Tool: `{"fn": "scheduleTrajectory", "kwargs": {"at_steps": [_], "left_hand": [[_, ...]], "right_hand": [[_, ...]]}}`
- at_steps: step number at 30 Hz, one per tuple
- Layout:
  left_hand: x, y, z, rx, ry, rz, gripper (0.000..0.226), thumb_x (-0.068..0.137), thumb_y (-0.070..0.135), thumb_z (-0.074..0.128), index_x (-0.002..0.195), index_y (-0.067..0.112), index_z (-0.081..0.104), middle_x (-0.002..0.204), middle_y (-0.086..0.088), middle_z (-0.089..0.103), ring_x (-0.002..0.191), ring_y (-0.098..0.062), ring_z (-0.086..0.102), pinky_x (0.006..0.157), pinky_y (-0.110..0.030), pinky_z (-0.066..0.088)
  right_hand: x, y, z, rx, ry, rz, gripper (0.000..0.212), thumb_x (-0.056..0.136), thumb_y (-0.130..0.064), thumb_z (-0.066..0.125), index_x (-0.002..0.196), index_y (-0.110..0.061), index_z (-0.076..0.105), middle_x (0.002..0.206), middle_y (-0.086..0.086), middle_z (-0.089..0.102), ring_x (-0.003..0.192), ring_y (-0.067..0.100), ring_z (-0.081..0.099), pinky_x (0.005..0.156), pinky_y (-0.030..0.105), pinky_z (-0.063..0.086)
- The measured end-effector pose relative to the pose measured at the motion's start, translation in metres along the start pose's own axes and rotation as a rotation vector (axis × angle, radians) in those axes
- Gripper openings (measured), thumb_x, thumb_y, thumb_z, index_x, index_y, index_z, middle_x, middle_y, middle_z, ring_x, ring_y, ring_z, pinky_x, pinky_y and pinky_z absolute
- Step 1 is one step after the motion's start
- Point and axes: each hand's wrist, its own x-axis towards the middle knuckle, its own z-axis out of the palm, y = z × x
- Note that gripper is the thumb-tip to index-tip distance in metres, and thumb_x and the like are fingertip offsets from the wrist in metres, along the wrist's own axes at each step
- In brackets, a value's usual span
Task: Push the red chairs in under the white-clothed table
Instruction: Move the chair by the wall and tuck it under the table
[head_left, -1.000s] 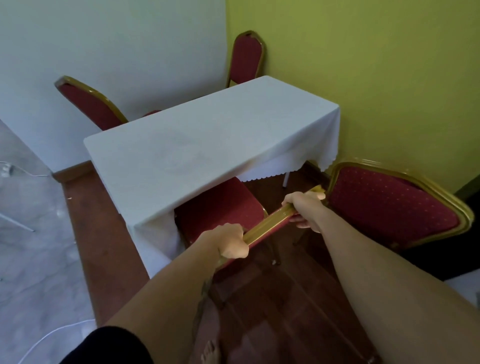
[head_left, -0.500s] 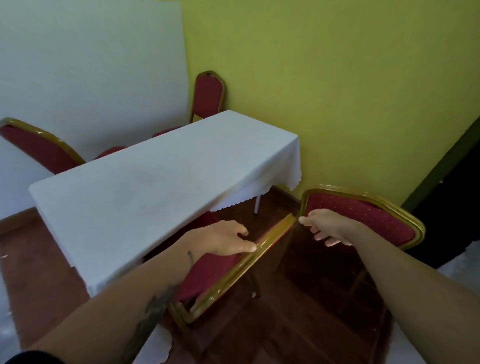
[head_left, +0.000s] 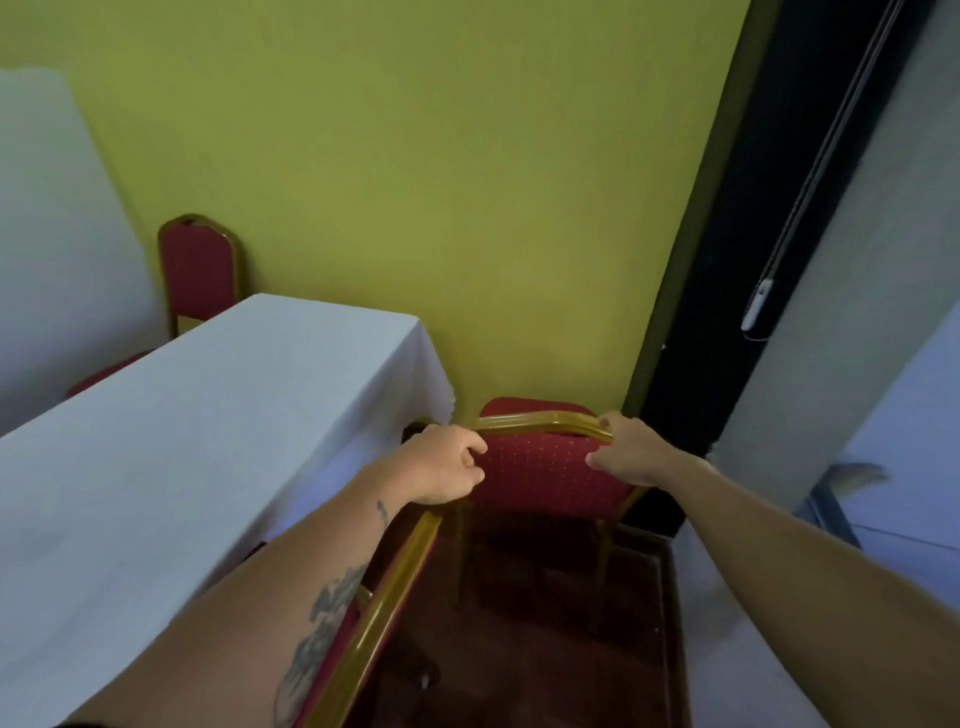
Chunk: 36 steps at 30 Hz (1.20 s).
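A table under a white cloth (head_left: 218, 415) fills the left half of the view. A red chair with a gold frame (head_left: 545, 467) stands past the table's right end, by the green wall. My left hand (head_left: 447, 462) curls around the left side of its backrest. My right hand (head_left: 628, 452) grips the right end of its gold top rail. A second red chair (head_left: 384, 603) sits tucked against the table's near side, under my left forearm. A third red chair (head_left: 197, 275) stands at the table's far end. A red seat (head_left: 104, 371) peeks out on the far left side.
The green wall (head_left: 415, 182) runs right behind the held chair. A dark doorway (head_left: 727, 312) and a grey door leaf (head_left: 857, 260) with a hanging cord stand to the right. Dark wooden floor (head_left: 545, 649) lies below the chairs.
Both hands let go of the near chair, which now sits against the table, and moved right onto the end chair's backrest. The view swung to the right.
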Motion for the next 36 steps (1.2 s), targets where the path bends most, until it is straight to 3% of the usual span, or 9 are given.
{"fn": "scheduleTrajectory", "kwargs": {"at_steps": [5, 9, 11, 13, 15, 22, 29, 32, 36], "left_hand": [[0.076, 0.013, 0.013, 0.018, 0.004, -0.013, 0.068, 0.091, 0.026, 0.064, 0.152, 0.029, 0.033, 0.149, -0.002, 0.048, 0.131, -0.023, 0.05, 0.101, -0.033, 0.043], [0.14, 0.021, 0.025, 0.13, -0.028, -0.076, 0.081, 0.086, 0.018, 0.064, 0.156, 0.026, 0.025, 0.16, -0.003, 0.031, 0.138, -0.025, 0.041, 0.095, -0.029, 0.041], [0.165, 0.021, 0.032, 0.157, -0.084, -0.164, 0.077, 0.08, 0.012, 0.062, 0.151, 0.022, 0.035, 0.148, -0.006, 0.044, 0.123, -0.025, 0.054, 0.081, -0.027, 0.047], [0.184, 0.022, 0.036, 0.228, -0.098, -0.224, 0.047, 0.074, 0.012, 0.06, 0.121, 0.016, 0.06, 0.112, -0.005, 0.064, 0.094, -0.023, 0.065, 0.069, -0.031, 0.055], [0.2, 0.023, 0.037, 0.288, -0.09, -0.281, 0.026, 0.071, 0.015, 0.06, 0.097, 0.014, 0.063, 0.089, -0.005, 0.064, 0.078, -0.022, 0.065, 0.069, -0.036, 0.058], [0.225, 0.028, 0.052, 0.509, -0.165, -0.287, 0.018, 0.066, 0.025, 0.064, 0.083, 0.018, 0.062, 0.077, 0.0, 0.061, 0.067, -0.016, 0.061, 0.058, -0.028, 0.05], [0.228, 0.038, 0.06, 0.693, -0.207, -0.219, 0.005, 0.066, 0.021, 0.062, 0.071, 0.02, 0.061, 0.069, 0.001, 0.061, 0.057, -0.014, 0.058, 0.046, -0.025, 0.041], [0.232, 0.036, 0.052, 0.68, -0.185, -0.216, 0.007, 0.067, 0.023, 0.061, 0.073, 0.02, 0.06, 0.072, 0.001, 0.061, 0.059, -0.014, 0.057, 0.05, -0.026, 0.044], [0.232, 0.028, 0.038, 0.641, -0.153, -0.229, 0.014, 0.071, 0.023, 0.061, 0.084, 0.018, 0.064, 0.079, 0.0, 0.061, 0.066, -0.016, 0.059, 0.056, -0.03, 0.048]], "right_hand": [[0.05, 0.026, -0.009, -0.16, -0.021, -0.03, 0.076, 0.087, -0.033, 0.061, 0.155, -0.021, 0.028, 0.149, 0.016, 0.035, 0.132, 0.041, 0.04, 0.105, 0.056, 0.042], [0.088, 0.052, -0.005, -0.232, -0.061, -0.134, 0.052, 0.088, -0.03, 0.06, 0.137, -0.024, 0.045, 0.112, 0.001, 0.056, 0.107, 0.027, 0.055, 0.099, 0.052, 0.043], [0.101, 0.066, 0.0, -0.244, -0.059, -0.19, 0.04, 0.089, -0.027, 0.059, 0.127, -0.027, 0.046, 0.106, -0.002, 0.056, 0.105, 0.026, 0.057, 0.097, 0.051, 0.043], [0.111, 0.079, 0.004, -0.23, -0.054, -0.238, 0.038, 0.089, -0.024, 0.059, 0.123, -0.03, 0.044, 0.11, -0.001, 0.056, 0.107, 0.027, 0.054, 0.097, 0.05, 0.042], [0.12, 0.089, 0.007, -0.204, -0.043, -0.284, 0.037, 0.09, -0.02, 0.057, 0.123, -0.031, 0.043, 0.112, -0.002, 0.054, 0.107, 0.025, 0.05, 0.098, 0.051, 0.039], [0.14, 0.108, 0.005, -0.172, -0.065, -0.4, 0.036, 0.092, -0.022, 0.06, 0.12, -0.036, 0.043, 0.108, -0.011, 0.047, 0.107, 0.021, 0.047, 0.096, 0.049, 0.037], [0.137, 0.111, -0.005, -0.155, -0.1, -0.403, 0.037, 0.093, -0.02, 0.062, 0.121, -0.036, 0.043, 0.111, -0.009, 0.051, 0.109, 0.021, 0.048, 0.098, 0.05, 0.036], [0.139, 0.102, -0.011, -0.159, -0.126, -0.374, 0.037, 0.095, -0.016, 0.06, 0.123, -0.035, 0.044, 0.115, -0.005, 0.054, 0.108, 0.022, 0.048, 0.098, 0.052, 0.036], [0.145, 0.084, -0.016, -0.086, -0.127, -0.379, 0.032, 0.094, -0.012, 0.057, 0.111, -0.037, 0.05, 0.098, -0.009, 0.057, 0.095, 0.02, 0.055, 0.085, 0.045, 0.042]]}}
